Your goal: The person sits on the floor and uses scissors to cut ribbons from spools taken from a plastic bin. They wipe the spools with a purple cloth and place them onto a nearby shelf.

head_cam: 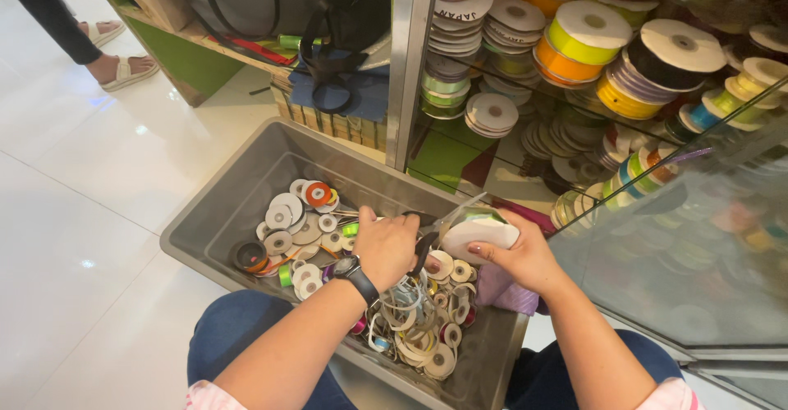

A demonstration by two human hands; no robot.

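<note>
Fingers of our right hand (525, 256) curl around a ribbon spool (480, 231), white on its flat face with shiny green ribbon wound on it, and clamp it from the side. We hold it tilted just above the right end of a grey plastic bin (246, 188). A clear, glossy strip of ribbon sticks up from the spool toward the shelves.

Our left hand (384, 247) is closed in a loose fist around the dark handles of a pair of scissors (423, 238), whose blades point toward the spool. We cannot tell whether the blades touch the ribbon. A black watch (355, 272) sits on our left wrist.

Below both hands, the bin holds a heap of small spools, most of them white discs, a few orange, green or dark, with loose curls of ribbon tangled among them. A purple cloth (505, 293) lies at the bin's right edge, under our right hand.

Our knees in blue jeans frame the near side of the bin. Behind it, glass shelves (657, 131) carry many larger ribbon rolls in yellow, orange, green, black and white. To the left, a white tiled floor (90, 213) spreads out, and another person's sandalled feet (123, 69) stand at the top left corner, well apart from us.
</note>
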